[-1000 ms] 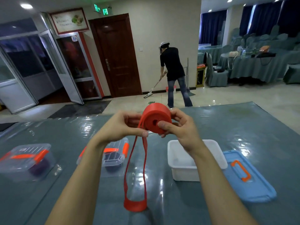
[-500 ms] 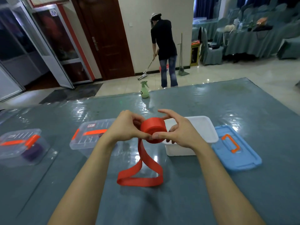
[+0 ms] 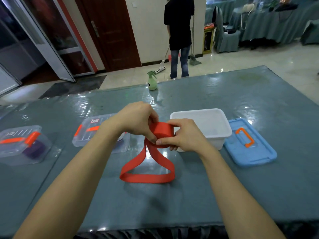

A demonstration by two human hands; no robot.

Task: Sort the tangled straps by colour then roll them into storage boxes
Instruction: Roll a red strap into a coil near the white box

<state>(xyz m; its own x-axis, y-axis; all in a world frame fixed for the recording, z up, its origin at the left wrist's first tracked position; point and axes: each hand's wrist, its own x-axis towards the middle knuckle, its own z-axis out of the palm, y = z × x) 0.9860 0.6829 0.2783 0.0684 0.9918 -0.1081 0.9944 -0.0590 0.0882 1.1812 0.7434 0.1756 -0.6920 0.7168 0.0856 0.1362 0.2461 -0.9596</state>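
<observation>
We hold the red strap [image 3: 162, 131] between both hands, just above the table [image 3: 189, 204] and beside the near left corner of the white box [image 3: 209, 144]. Most of the strap is wound into a thick roll. Our left hand [image 3: 136, 121] curls round the left side of the roll, thumb pressed on its front edge. Our right hand [image 3: 187, 137] pinches the right side, its forefinger arched over the top and its thumb on the front, so the two thumbs nearly meet. From under the roll the unwound part hangs down, crosses itself and spreads into a wide loop [image 3: 146, 178], whose lower edge lies on the table in front of us. The white box stands open, and we cannot make out anything inside it. Its blue lid [image 3: 255, 157], with an orange handle, lies flat just to its right. On our left are two shut clear boxes with orange latches: the nearer box [image 3: 84, 135] is partly hidden by our left forearm, and the far box [image 3: 15, 152] holds a purple roll [image 3: 34, 149]. A green spray bottle [image 3: 152, 81] stands at the far edge of the table. Beyond it a person [image 3: 179, 23] stands on the tiled floor with a mop.
</observation>
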